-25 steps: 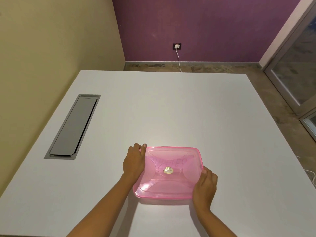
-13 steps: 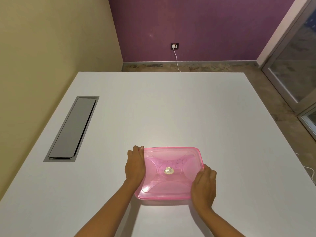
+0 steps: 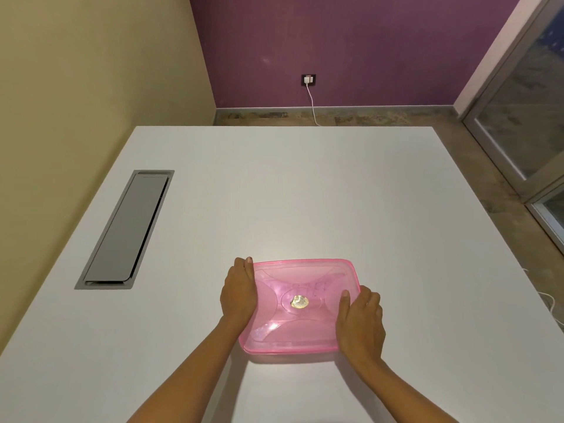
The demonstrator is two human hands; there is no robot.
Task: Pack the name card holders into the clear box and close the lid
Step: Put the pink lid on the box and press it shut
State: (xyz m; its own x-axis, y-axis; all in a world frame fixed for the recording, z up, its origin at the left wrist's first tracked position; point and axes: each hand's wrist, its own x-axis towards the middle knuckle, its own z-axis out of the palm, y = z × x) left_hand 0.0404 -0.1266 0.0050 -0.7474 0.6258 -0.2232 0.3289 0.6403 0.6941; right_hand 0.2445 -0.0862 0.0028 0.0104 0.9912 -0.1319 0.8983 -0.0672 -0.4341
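A translucent pink box [image 3: 297, 328] with its pink lid on top lies flat on the white table [image 3: 305, 193], near the front edge. A round gold sticker [image 3: 300, 301] marks the lid's middle. My left hand [image 3: 238, 290] grips the box's left edge, thumb tip at the far left corner. Over the near right corner my right hand [image 3: 360, 323] rests, thumb lying on the lid. Faint shapes show through the lid; I cannot make out name card holders.
A grey cable hatch [image 3: 125, 230] is set into the table at the left. Yellow wall on the left, purple wall behind with a socket and white cable [image 3: 312, 102]. A glass door [image 3: 525, 117] stands to the right.
My right hand has slid further onto the lid's right side, thumb now on top. The left hand and the box stay put; the camera has shifted slightly.
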